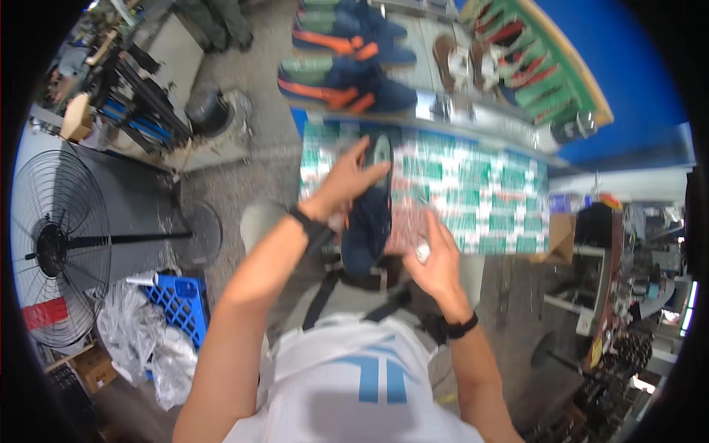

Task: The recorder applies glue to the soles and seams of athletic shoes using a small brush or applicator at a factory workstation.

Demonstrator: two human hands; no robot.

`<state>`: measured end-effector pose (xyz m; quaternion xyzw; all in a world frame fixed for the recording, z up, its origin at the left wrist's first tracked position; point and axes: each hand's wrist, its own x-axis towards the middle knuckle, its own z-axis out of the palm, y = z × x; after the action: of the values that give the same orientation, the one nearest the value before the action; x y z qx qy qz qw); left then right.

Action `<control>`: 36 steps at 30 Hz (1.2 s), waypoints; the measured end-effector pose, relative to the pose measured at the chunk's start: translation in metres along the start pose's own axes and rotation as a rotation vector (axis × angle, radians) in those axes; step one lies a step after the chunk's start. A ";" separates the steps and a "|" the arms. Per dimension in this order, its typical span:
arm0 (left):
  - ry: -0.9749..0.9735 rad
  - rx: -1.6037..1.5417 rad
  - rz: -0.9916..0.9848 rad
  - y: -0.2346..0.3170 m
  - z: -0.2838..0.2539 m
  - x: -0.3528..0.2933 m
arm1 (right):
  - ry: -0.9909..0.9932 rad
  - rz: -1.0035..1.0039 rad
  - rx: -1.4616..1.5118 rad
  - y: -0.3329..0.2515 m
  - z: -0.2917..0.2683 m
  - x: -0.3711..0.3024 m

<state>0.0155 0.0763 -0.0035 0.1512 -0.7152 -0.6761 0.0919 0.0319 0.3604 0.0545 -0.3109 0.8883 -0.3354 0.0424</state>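
Note:
My left hand grips a dark navy shoe near its heel end, with thumb and a finger spread by the opening. The shoe's toe points toward me, and a pale insole shows inside. Just right of the shoe, my right hand is open with its fingers stretched out, apart from the shoe. A small white round thing shows between its thumb and fingers; I cannot tell whether it is worn or held. Under both hands lies a worktop covered in a green and white printed pattern.
Navy shoes with orange stripes line a rack beyond the worktop. Brown shoes and a green tray of red and green pieces stand at the far right. A fan, a blue crate and plastic bags are at left.

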 end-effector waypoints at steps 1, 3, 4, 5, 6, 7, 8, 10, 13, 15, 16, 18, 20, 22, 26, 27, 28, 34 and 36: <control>-0.002 -0.015 -0.053 -0.008 0.004 -0.006 | 0.000 0.025 -0.124 0.024 -0.001 0.008; 0.066 0.005 -0.082 -0.067 0.001 -0.018 | 0.014 0.010 -0.319 0.085 0.010 0.011; 0.063 0.146 -0.136 -0.073 0.005 -0.029 | 0.032 -0.014 -0.406 0.117 0.014 0.006; 0.098 0.174 -0.048 -0.097 -0.004 -0.043 | 0.046 -0.042 -0.391 0.113 0.020 0.011; 0.092 0.213 -0.008 -0.094 0.002 -0.055 | -0.010 -0.010 -0.418 0.117 0.016 0.009; 0.124 0.223 -0.037 -0.093 0.006 -0.066 | -0.069 0.014 -0.436 0.118 0.013 0.014; 0.135 0.214 -0.088 -0.067 0.012 -0.078 | -0.001 -0.078 -0.439 0.102 0.009 0.016; 0.209 0.166 -0.177 -0.080 0.012 -0.092 | 0.010 -0.022 -0.215 0.055 0.029 0.019; 0.337 0.070 -0.247 -0.055 0.028 -0.089 | -0.129 0.257 0.324 0.010 0.073 0.010; 0.090 0.091 -0.267 -0.049 0.027 -0.092 | 0.107 0.115 0.230 -0.013 0.095 0.016; 0.126 -0.011 -0.198 -0.039 0.035 -0.094 | 0.124 0.263 0.255 -0.010 0.095 0.020; -0.034 -0.150 -0.324 -0.019 0.028 -0.097 | 0.274 0.413 0.379 0.002 0.086 0.028; -0.024 -0.083 -0.170 -0.008 0.022 -0.085 | 0.178 0.465 0.413 0.016 0.065 0.039; 0.080 0.166 -0.031 -0.001 -0.001 -0.060 | 0.133 0.449 0.281 0.031 0.054 0.043; 0.249 0.618 0.264 -0.061 -0.042 -0.004 | 0.139 0.705 0.977 0.092 0.053 0.049; 0.257 0.703 0.245 -0.069 -0.046 0.003 | 0.132 0.755 1.126 0.092 0.040 0.049; 0.255 0.687 0.245 -0.070 -0.048 0.004 | 0.147 0.768 1.140 0.093 0.025 0.044; 0.128 0.860 0.289 -0.055 -0.051 0.004 | 0.334 0.610 0.933 0.048 -0.073 0.127; 0.111 0.831 0.285 -0.053 -0.048 0.008 | 0.338 0.384 0.662 0.055 -0.102 0.209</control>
<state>0.0292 0.0260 -0.0534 0.1113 -0.9340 -0.3025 0.1542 -0.1942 0.3289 0.1263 -0.0496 0.7687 -0.6353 0.0555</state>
